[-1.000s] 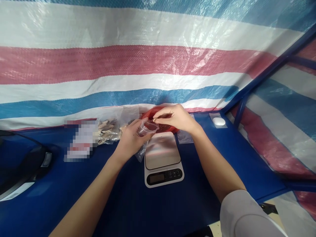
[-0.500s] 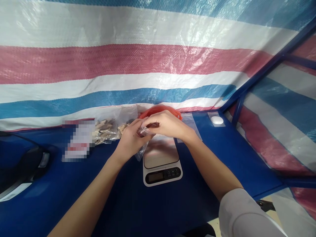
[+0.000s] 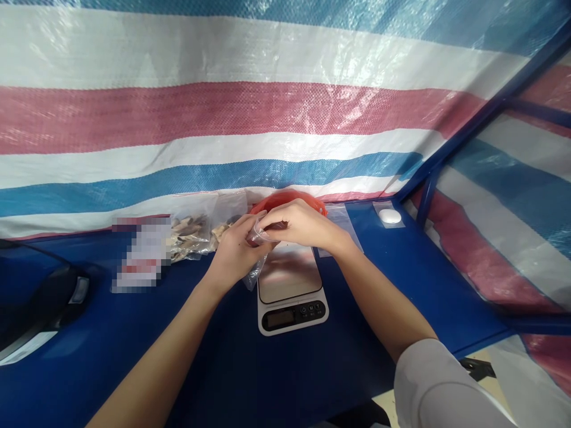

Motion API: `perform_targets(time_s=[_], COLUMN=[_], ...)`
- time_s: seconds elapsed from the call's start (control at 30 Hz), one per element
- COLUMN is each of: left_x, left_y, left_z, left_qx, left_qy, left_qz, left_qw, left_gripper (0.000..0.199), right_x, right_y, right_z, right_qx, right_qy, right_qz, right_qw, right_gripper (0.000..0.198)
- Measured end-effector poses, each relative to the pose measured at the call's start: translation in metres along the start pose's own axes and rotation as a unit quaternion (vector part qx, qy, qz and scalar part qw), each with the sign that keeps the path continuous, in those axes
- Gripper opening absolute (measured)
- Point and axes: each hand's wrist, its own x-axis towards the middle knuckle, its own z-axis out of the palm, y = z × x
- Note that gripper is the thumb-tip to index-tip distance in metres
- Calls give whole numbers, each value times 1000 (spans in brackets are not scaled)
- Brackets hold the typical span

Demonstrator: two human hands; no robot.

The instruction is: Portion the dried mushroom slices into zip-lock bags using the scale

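Both hands meet above the back of a white digital kitchen scale [image 3: 292, 306]. My left hand [image 3: 234, 249] is closed round a clear plastic bag [image 3: 255, 274], whose lower end hangs beside the scale's left edge. My right hand [image 3: 298, 223] bends over the bag's mouth, its fingers pinched at the clear film. Something dark reddish shows through the plastic between the hands; its kind is hard to make out. Behind the hands is an orange-red plastic container [image 3: 289, 197], largely hidden by them. The scale's display looks dark.
Clear bags of dried, pale brown slices [image 3: 190, 235] lie left of my hands, beside a blurred-out paper [image 3: 143, 255]. A flat clear bag [image 3: 341, 223] and a white mouse-like object [image 3: 389, 216] are to the right. A black device [image 3: 49, 297] stands at far left on the blue table [image 3: 232, 368].
The view has shifted very slightly. Both hands keep their places on the plastic bag, and nothing else has visibly moved.
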Motion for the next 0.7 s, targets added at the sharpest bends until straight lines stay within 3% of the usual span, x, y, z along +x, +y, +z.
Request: perform_targets(time_s=[0.3, 0.53, 0.7], left_x=[1, 0, -1], left_y=[0, -2, 1], left_z=[-1, -1, 2], left_qx=[3, -13, 4], left_qy=[0, 5, 15], left_qz=[-11, -2, 20], left_qw=[1000, 1000, 1000], left_gripper=[30, 33, 39], right_x=[0, -1, -4], right_y=[-3, 8, 8], right_z=[-1, -5, -12], right_qx=[38, 122, 146], right_qy=[-5, 30, -4], right_qz=[10, -44, -44], right_qw=[999, 991, 988], right_gripper=[18, 15, 19])
